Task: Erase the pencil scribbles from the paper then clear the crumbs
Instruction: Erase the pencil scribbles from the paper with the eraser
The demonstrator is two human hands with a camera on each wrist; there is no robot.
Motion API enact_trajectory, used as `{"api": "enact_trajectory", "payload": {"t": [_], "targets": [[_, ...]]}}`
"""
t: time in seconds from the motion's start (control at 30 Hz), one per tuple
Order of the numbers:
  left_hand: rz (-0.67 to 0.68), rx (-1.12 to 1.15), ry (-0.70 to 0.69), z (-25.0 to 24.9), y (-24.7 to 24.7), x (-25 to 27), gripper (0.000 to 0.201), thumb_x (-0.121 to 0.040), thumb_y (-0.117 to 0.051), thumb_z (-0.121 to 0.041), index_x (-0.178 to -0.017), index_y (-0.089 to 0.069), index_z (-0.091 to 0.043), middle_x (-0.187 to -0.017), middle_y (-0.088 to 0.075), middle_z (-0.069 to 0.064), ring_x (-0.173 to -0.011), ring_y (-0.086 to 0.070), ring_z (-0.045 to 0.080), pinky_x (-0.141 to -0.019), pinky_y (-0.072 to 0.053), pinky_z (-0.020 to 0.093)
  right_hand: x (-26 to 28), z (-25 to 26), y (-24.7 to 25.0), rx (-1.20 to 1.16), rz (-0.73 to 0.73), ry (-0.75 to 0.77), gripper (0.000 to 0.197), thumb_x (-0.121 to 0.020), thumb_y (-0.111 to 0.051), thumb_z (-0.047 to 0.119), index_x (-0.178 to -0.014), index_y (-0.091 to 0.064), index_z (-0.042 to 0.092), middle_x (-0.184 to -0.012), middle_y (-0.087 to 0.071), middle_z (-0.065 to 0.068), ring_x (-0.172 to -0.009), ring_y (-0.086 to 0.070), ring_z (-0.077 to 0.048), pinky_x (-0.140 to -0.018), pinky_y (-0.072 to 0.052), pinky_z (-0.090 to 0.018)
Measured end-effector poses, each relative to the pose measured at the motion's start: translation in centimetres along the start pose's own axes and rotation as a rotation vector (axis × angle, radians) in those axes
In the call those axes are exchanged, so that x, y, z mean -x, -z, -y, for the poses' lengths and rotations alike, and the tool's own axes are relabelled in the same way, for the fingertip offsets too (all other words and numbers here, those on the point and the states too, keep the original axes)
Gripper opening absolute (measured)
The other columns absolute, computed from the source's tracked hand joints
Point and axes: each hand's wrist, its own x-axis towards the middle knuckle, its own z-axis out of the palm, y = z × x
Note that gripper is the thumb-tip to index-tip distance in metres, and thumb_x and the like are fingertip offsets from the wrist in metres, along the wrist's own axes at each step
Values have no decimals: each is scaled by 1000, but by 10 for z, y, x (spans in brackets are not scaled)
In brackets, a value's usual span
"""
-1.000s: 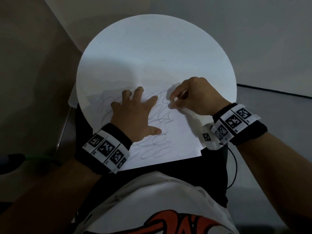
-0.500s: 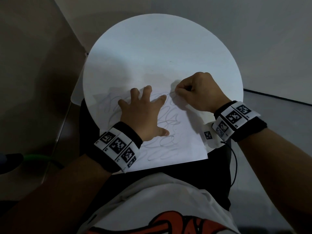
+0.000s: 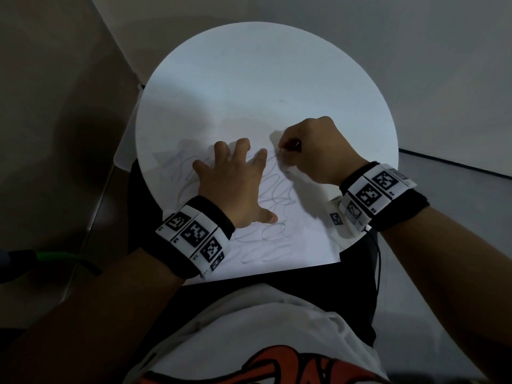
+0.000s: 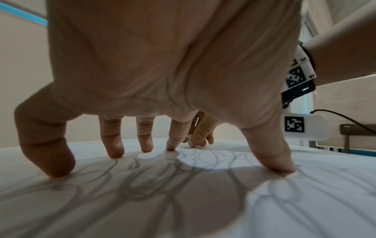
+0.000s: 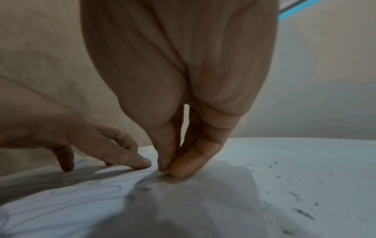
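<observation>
On the round white bench, the paper is pinned flat by the spread, straight fingers of the left hand. A small eraser, hardly visible, is pinched by the right hand at the far edge of the pencil scribbles. Most lines remain. If the rubbing is pushed toward the unheld edge, the sheet could be creased or torn. Crumbs could be smeared by the wrist.

No legible text; only coded square markers on the wristbands.
</observation>
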Motion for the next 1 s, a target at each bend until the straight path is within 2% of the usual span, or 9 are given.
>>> {"api": "enact_trajectory", "payload": {"t": [0.1, 0.17, 0.27, 0.43, 0.6, 0.73, 0.87, 1.0], "targets": [[-1, -12, 2, -1, 0, -1, 123, -56, -70, -87, -155, -18, -33, -150, -19, 1, -134, -24, 35, -95, -39, 60, 0, 1, -1, 40, -27, 23, 12, -83, -67, 4, -87, -75, 12, -79, -73, 0, -74, -66, -17, -69, -53, -27], [0, -12, 1, -1, 0, -1, 123, -56, -71, -86, -155, -19, -33, -149, -19, 1, -134, -24, 36, -95, -39, 60, -1, 2, -2, 53, -44, 40, 13, -81, -66, 4, -83, -76, 12, -75, -72, 2, -70, -65, -17, -65, -47, -22], [3, -7, 3, -1, 1, -2, 124, -56, -71, -86, -155, -18, -33, -149, -19, 1, -134, -24, 36, -95, -39, 60, -1, 2, 0, 45, -55, 38, 11, -81, -68, 6, -80, -77, 11, -76, -74, 0, -69, -67, -18, -70, -50, -27], [4, -8, 0, -1, 1, -1, 124, -57, -71, -86, -155, -19, -32, -149, -19, 1, -134, -23, 36, -96, -39, 61, -2, 6, -3, 55, -56, 34, 6, -79, -66, 7, -77, -70, 11, -71, -68, -1, -67, -61, -21, -67, -52, -33], [18, 11, 6, -2, 1, -2, 124, -57, -73, -85, -156, -19, -31, -149, -18, 1, -134, -22, 36, -96, -39, 62, -6, -7, 8, 72, -89, -111, 6, -79, -63, 9, -77, -69, 9, -71, -66, -3, -70, -61, -25, -68, -49, -33], [14, 6, 9, -3, 1, -2, 125, -57, -72, -85, -156, -18, -31, -148, -18, 2, -134, -23, 36, -95, -40, 62, -4, 8, -2, 39, -50, -54, 6, -81, -64, 11, -78, -69, 11, -72, -67, 0, -70, -61, -20, -64, -45, -27], [14, 5, 7, -2, 1, -2, 125, -57, -72, -85, -156, -18, -31, -149, -18, 1, -134, -22, 36, -95, -39, 62, -5, -1, 2, 33, -72, -163, 7, -83, -65, 13, -81, -71, 10, -76, -68, -1, -74, -60, -20, -65, -39, -25], [18, 4, 8, -3, 1, -1, 125, -57, -72, -85, -156, -17, -31, -149, -18, 1, -134, -22, 36, -96, -40, 63, -6, 6, 4, 24, -55, -147, 7, -83, -66, 12, -83, -72, 9, -80, -69, -2, -77, -63, -20, -69, -47, -27]]}}
